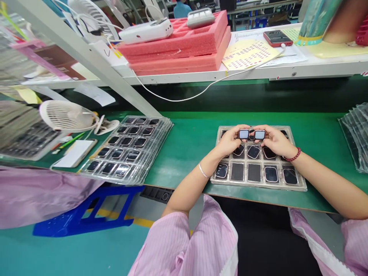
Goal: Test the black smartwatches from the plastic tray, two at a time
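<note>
Two small square watch modules [243,134] [260,134] with pale, glossy faces are held up side by side, just apart, above a clear blister tray [258,186]. The left hand [230,141] holds one and the right hand [275,141] holds the other. The fingers [245,127] of each hand are curled over the top and pinch a module by its edges, while the thumbs are hidden behind the modules or cannot be told apart. Both hands rest low over the upper part of the tray, whose pockets carry more dark-faced modules in rows, some of them tilted in their pockets. The tray lies flat on the green worktop [184,153].

A silver bangle [203,171] circles the left wrist and a dark red bead bracelet [293,155] circles the right. Pink striped sleeves [184,245] show at the bottom of the view.

Well to the left, a stack of clear trays [129,147] holding similar modules lies beside a small white clip-on fan [66,115]. Bundled clear plastic sheets [355,138] lie at the right edge of the worktop.
</note>
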{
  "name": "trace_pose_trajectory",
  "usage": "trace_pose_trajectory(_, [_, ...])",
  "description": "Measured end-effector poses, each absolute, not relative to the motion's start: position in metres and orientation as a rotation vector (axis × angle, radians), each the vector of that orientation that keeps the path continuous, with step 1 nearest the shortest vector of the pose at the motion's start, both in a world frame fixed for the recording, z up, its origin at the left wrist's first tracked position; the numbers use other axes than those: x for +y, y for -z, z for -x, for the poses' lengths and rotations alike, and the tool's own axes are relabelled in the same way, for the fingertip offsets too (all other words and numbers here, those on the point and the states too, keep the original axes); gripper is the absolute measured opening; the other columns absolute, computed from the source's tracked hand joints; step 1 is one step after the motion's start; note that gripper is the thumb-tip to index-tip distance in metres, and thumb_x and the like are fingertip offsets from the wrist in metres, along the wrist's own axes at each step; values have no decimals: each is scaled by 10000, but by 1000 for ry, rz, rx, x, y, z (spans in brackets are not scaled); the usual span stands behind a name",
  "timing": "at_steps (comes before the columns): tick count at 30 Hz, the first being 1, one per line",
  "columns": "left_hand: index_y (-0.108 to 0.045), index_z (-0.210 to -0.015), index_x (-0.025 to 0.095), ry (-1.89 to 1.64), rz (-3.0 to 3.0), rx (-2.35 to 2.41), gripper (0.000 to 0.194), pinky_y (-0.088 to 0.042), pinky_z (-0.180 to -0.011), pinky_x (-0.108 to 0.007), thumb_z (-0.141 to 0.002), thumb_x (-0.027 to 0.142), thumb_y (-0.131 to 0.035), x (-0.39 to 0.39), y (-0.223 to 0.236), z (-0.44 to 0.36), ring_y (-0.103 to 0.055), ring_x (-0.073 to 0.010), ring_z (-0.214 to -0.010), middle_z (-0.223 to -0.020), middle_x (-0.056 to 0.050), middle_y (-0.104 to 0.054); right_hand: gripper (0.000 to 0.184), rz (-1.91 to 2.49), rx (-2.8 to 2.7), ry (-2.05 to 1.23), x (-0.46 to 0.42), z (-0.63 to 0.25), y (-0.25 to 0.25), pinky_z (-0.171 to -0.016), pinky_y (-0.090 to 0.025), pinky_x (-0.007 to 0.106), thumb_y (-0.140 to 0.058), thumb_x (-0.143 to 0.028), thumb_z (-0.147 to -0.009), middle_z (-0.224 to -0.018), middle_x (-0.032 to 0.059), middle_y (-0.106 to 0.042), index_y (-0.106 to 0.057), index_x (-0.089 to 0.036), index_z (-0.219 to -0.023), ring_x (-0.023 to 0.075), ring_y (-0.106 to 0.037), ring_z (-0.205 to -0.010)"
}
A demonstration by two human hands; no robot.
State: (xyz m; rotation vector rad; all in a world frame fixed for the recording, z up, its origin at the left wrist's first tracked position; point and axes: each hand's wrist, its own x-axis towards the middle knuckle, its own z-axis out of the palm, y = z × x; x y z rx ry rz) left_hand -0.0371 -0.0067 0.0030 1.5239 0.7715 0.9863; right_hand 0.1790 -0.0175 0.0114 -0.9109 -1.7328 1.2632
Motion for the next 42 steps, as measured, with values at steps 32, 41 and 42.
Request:
trace_pose_trajectory(32, [-628, -1052, 119, -992, -1416, 830, 381, -546, -659, -255, -725, 273, -748, -15, -13, 34, -650, -147, -757, -911, -81, -700, 293, 985, -1695, -1290, -21, -179, -13, -652, -588, 318, -563, -198, -795, -1073, 87, -715, -637, -183, -1078, 175, -706, -748])
trace_pose_trajectory(41, [-658, -980, 121, -968, -1407, 879, 335, -515, -593, -229, -802, 404, -680, -16, -17, 35, -641, -131, -672, -830, -70, -709, 230, 986, -1608, -1375, -22, -180, -17, -624, -589, 308, -604, -333, -850, -942, 69, -740, -665, -192, -1021, 166, -699, -679])
trace_pose_trajectory(42, [-662, -980, 125, -962, -1411, 897, 331, -500, -571, -219, -818, 413, -662, -17, -18, 35, -639, -127, -656, -839, -72, -712, 228, 987, -1596, -1384, -23, -180, -17, -621, -590, 306, -605, -349, -857, -927, 68, -742, -669, -193, -1011, 164, -695, -674])
